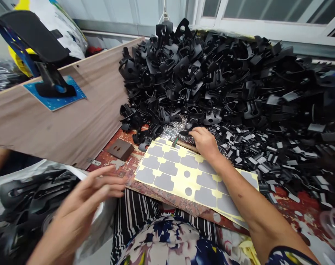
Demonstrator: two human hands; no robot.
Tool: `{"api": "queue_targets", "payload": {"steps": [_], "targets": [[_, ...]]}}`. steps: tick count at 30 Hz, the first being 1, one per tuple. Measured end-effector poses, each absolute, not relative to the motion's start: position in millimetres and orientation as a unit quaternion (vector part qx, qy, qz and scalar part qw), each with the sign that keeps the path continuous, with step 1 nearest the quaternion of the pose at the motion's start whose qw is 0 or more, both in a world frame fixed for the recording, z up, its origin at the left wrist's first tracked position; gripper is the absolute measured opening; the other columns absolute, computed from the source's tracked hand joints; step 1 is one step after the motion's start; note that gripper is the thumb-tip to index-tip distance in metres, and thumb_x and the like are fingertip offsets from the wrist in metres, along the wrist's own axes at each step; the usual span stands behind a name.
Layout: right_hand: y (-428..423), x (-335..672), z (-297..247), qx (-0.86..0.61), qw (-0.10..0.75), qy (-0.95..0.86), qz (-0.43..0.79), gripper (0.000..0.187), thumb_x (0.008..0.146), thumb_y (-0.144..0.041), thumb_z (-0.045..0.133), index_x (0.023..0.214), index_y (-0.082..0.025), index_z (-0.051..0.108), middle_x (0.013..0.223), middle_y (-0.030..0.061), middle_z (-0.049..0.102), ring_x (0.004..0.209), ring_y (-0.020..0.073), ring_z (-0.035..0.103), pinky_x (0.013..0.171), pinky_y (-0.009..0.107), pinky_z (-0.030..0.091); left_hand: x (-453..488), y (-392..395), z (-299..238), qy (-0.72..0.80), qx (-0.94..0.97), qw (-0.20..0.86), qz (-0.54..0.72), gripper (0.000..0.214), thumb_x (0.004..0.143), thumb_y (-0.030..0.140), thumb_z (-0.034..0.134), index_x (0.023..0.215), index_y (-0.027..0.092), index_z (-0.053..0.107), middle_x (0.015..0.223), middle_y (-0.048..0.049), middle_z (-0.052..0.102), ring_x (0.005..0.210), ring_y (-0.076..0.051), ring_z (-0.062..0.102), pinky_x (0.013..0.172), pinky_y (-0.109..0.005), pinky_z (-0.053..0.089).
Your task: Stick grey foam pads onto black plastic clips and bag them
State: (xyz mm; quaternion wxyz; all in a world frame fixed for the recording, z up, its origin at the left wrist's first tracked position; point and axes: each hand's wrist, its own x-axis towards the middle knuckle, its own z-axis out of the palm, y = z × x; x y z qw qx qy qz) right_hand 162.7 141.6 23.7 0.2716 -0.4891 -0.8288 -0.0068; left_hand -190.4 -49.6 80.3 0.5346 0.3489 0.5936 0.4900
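My right hand [205, 144] reaches to the foot of a large heap of black plastic parts [222, 81]. Its fingertips are pinched on the edge of a black plastic part [186, 131]. Just below lies a small hammer [175, 140], its wooden handle partly behind the sheet and my hand. Under my right forearm is a yellow-backed sheet of grey stickers [171, 168], with several shapes peeled away. My left hand [91, 197], slightly blurred, hovers over the bag at the left with its fingers stretched out and nothing in them.
A white bag [97, 224] of black parts stands at lower left. A wooden board [98, 88] walls off the table's left side, with a black stand [52, 79] on a blue card. A brown block [121, 149] sits near it. Small grey-topped pieces [262, 168] lie scattered at right.
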Motion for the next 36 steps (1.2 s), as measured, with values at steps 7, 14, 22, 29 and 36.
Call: {"api": "queue_targets", "payload": {"steps": [7,14,22,29,36], "targets": [[4.0,156.5,2.1,-0.392,0.423,-0.791,0.203,0.032,0.101,-0.018,0.054,0.119,-0.033,0.076,0.127,0.0077,0.070,0.104,0.0228,0.070,0.090,0.043,0.061,-53.8,29.4,46.2,0.383,0.278,0.810,0.348,0.080,0.075,0.027,0.089,0.146,0.031,0.052,0.097,-0.0051,0.067,0.078,-0.020,0.069,0.066,-0.037,0.065],[13.4,172.1,-26.5,-0.605,0.416,-0.649,0.200,0.036,0.092,-0.014,0.049,0.122,-0.022,0.066,0.112,0.0112,0.069,0.099,0.0259,0.065,0.093,0.046,0.056,-30.7,84.2,23.8,0.455,0.305,0.735,0.399,0.051,0.078,0.005,0.072,0.122,0.027,0.058,0.089,-0.0004,0.059,0.065,-0.014,0.066,0.060,-0.033,0.065],[9.9,202.5,6.4,-0.415,0.337,-0.625,0.569,0.020,0.096,-0.039,0.064,0.105,-0.021,0.068,0.102,0.0076,0.075,0.100,0.0244,0.070,0.095,0.042,0.054,-35.1,103.3,3.8,0.459,0.249,0.756,0.395,0.056,0.080,0.007,0.073,0.127,0.028,0.050,0.099,-0.0055,0.063,0.071,-0.023,0.075,0.052,-0.025,0.058],[2.3,184.3,17.8,-0.516,0.534,-0.552,0.380,0.022,0.086,-0.025,0.075,0.106,-0.026,0.064,0.090,0.0005,0.067,0.089,0.0194,0.065,0.089,0.037,0.053,-35.0,74.6,20.6,0.367,0.253,0.800,0.403,0.057,0.078,0.022,0.084,0.128,0.029,0.060,0.098,-0.0029,0.063,0.073,-0.015,0.064,0.063,-0.026,0.058],[7.1,160.1,5.7,-0.525,0.539,-0.550,0.362,0.017,0.088,-0.023,0.072,0.103,-0.024,0.065,0.092,0.0012,0.066,0.091,0.0188,0.063,0.090,0.035,0.050,-22.6,40.6,27.3,0.278,0.206,0.850,0.397,0.042,0.091,0.045,0.072,0.126,0.025,0.063,0.105,-0.0087,0.063,0.081,-0.020,0.063,0.067,-0.035,0.061]]}}
